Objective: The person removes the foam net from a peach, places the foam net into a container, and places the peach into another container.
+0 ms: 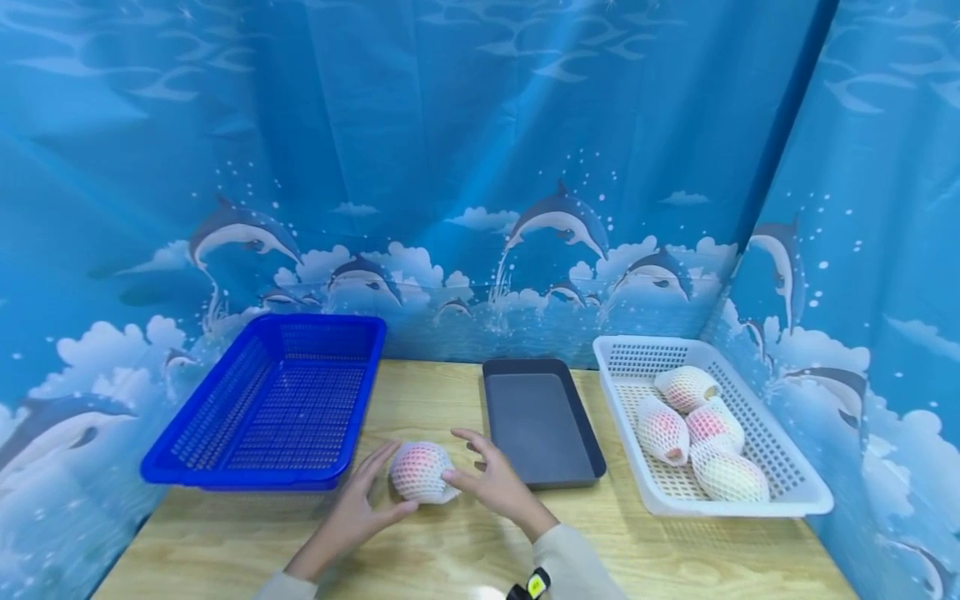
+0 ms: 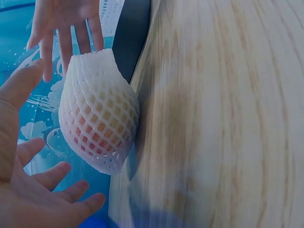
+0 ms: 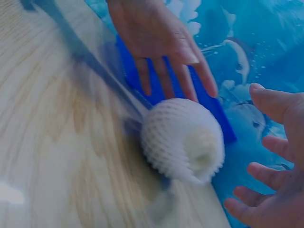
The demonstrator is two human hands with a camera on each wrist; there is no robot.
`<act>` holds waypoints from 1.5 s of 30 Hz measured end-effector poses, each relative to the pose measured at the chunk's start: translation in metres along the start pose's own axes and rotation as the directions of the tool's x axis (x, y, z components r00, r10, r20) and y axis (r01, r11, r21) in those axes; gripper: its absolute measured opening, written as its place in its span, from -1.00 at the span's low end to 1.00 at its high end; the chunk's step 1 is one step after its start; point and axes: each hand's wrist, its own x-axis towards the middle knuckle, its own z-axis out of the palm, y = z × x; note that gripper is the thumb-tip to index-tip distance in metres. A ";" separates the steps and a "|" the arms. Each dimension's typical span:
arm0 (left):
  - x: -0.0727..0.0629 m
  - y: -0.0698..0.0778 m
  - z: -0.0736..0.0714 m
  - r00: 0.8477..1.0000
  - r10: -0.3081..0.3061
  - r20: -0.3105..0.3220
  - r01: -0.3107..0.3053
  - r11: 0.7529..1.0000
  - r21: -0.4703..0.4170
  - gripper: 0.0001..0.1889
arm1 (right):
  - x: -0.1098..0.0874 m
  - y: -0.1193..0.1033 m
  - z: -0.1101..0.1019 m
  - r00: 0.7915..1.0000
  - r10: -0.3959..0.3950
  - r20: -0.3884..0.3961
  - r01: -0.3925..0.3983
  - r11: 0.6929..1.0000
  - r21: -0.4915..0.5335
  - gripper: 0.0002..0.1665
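A fruit [image 1: 420, 472] in a white foam net, pinkish red showing through the mesh, rests on the wooden table between the two hands. My left hand [image 1: 356, 508] is on its left, with fingers spread and thumb toward the near side of the net. To its right, my right hand [image 1: 498, 483] has loosely bent fingers, the thumb tip near the net. In the left wrist view, a gap shows between the left fingers and the netted fruit [image 2: 97, 114]. The right wrist view shows the net's open end on the fruit [image 3: 180, 142], with the right fingers apart from it.
At the left stands a blue plastic basket [image 1: 345, 467]. Behind the right hand lies a dark grey tray [image 1: 540, 425]. A white basket [image 1: 645, 492] on the right holds several netted fruits [image 1: 663, 429]. A dolphin-print curtain [image 1: 450, 167] hangs behind the table [image 1: 427, 558].
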 end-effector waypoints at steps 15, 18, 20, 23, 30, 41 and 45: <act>-0.004 -0.003 -0.002 0.998 -0.065 0.027 0.064 0.998 0.009 -0.05 | 0.025 0.005 0.039 1.000 0.009 -0.001 -0.009 0.991 -0.136 -0.19; -0.005 -0.003 -0.003 0.997 -0.077 0.030 0.077 0.997 0.001 -0.05 | 0.028 0.006 0.043 1.000 0.013 0.006 -0.012 0.989 -0.148 -0.16; -0.005 -0.003 -0.002 0.996 -0.079 0.029 0.079 0.997 0.001 -0.06 | 0.029 0.008 0.047 1.000 0.015 0.011 -0.013 0.987 -0.160 -0.13; -0.005 -0.004 -0.002 0.996 -0.082 0.030 0.082 0.997 0.004 -0.06 | 0.032 0.010 0.051 1.000 0.025 0.018 -0.022 0.987 -0.161 -0.07; -0.005 -0.004 -0.002 0.993 -0.109 0.042 0.110 0.994 -0.016 -0.06 | 0.033 0.012 0.053 1.000 0.021 0.018 -0.017 0.983 -0.181 -0.02; -0.003 0.002 -0.002 0.998 -0.061 0.021 0.061 0.998 0.024 -0.06 | 0.027 0.013 0.040 0.999 0.029 -0.017 -0.031 0.994 -0.109 -0.07; -0.002 0.006 -0.003 0.999 -0.048 0.009 0.047 0.999 0.023 -0.07 | 0.025 0.009 0.027 1.000 0.028 -0.009 -0.028 0.999 -0.021 -0.11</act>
